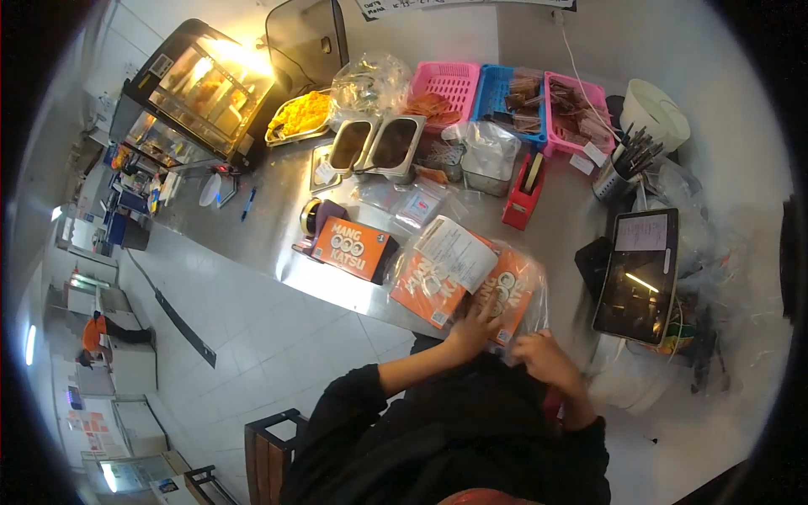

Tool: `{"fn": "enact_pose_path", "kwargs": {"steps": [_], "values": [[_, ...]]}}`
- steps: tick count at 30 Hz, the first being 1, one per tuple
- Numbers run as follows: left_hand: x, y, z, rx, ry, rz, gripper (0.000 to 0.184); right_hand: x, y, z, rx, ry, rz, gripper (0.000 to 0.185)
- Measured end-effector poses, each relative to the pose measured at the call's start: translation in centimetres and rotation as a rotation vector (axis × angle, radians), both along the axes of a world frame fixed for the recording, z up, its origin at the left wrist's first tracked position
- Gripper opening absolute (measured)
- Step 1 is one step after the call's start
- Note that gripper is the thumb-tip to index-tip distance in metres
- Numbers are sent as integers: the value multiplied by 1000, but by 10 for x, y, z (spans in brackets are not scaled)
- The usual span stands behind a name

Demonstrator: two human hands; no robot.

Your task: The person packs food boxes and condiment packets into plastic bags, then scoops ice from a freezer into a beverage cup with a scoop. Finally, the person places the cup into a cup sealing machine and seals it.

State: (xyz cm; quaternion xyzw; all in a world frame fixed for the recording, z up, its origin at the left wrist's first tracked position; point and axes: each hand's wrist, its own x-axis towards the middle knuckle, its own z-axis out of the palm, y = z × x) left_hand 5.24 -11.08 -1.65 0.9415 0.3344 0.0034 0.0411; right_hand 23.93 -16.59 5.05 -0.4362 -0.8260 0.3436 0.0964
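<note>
Two flat orange cardboard boxes (427,282) with white lettering are being enclosed by a clear, wrinkled plastic bag (539,290) at the near edge of the steel tabletop (244,231). A printed white paper slip (456,252) is being borne on top of them. The boxes are being touched by the left hand (476,323), its fingers spread over the lower part of the right-hand box. The right hand (543,355) is being held with curled fingers beside the bag's near end; whether plastic is being pinched cannot be told.

One more orange box (352,249), dark-sided, is being kept near the same edge, left of the bag, just beside one dark purple tape dispenser (321,217). One glossy red tape dispenser (523,192) is being kept farther back. Along the far edge, three perforated plastic baskets are being lined up: two pink (446,76) and one blue (495,84), all holding packets or flat pieces. Two rectangular steel containers (374,145) of dark contents are being stood left of these.
</note>
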Motion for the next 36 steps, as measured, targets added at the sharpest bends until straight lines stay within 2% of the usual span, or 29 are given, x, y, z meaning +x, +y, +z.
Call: {"fn": "enact_pose_path", "kwargs": {"steps": [3, 6, 7, 9, 12, 15, 16, 18, 19, 20, 21, 22, 23, 24, 25, 27, 28, 29, 30, 31, 32, 33, 34, 35, 36], "values": [[6, 0, 6, -163, 13, 81, 54, 18, 28, 21, -331, 330, 73, 8], [7, 6, -3, 45, -136, 99, 51, 14, 33, 27, -62, 394, 99, 8], [7, 10, 1, -139, -60, 125, 54, 8, 30, 24, -48, 383, -21, 9], [9, 13, 8, -182, -59, 121, 58, -4, 18, 15, -28, 348, -273, 12], [21, 15, 21, -200, 7, 23, 65, -14, -3, 2, 52, -533, -410, 17], [29, 16, 31, -138, 24, 2, 69, -18, -8, -28, -6, -609, -122, 22], [31, 17, 32, -105, 14, 18, 69, -10, -5, -26, -208, -305, -7, 23], [37, 14, -13, -73, -23, 16, 69, 8, 6, -9, -595, 324, 225, 25], [36, 15, -28, -54, -40, 12, 68, 15, 16, 13, -484, 547, 321, 26], [36, 16, 11, -127, 102, 28, 63, 23, 29, 42, -362, 767, 414, 28], [31, 20, 4, -171, 22, -9, 64, 28, 36, 57, -231, 981, 505, 30], [27, 22, 8, -220, -61, -45, 65, 36, 34, 56, -402, 1048, 298, 32], [24, 26, 12, -399, 36, -197, 62, 51, 28, 52, -573, 1099, 83, 34], [13, 34, 51, -578, 132, -350, 59, 60, 26, 51, -741, 1135, -139, 37], [-1, 45, 92, -753, 228, -505, 57, 57, 29, 55, -759, 991, -259, 38], [-42, 74, 172, -1128, 259, -509, 50, 41, 35, 57, -703, 781, -450, 39], [-78, 93, 174, -1252, -154, -621, 45, 33, 38, 54, -639, 711, -523, 39], [-104, 118, 194, -1399, -291, -604, 43, 22, 40, 41, -498, 715, -554, 39], [-128, 150, 193, -1265, -469, -756, 47, 11, 41, 35, -355, 716, -586, 40], [-150, 164, 184, -1068, -548, -513, 62, -1, 49, 49, -256, 739, -480, 47], [-172, 178, 175, -904, -593, -255, 79, -5, 55, 44, -156, 753, -513, 46], [-184, 183, 163, -647, -163, -50, 99, -9, 62, 31, -51, 763, -550, 45], [-188, 180, 139, -459, 417, 171, 119, -11, 67, 20, 59, 767, -590, 44], [-193, 181, 104, -489, 681, 259, 131, -10, 70, 13, -52, 894, -600, 45], [-210, 175, 63, -313, 748, 227, 137, -8, 70, 8, -165, 1019, -608, 46]]}}
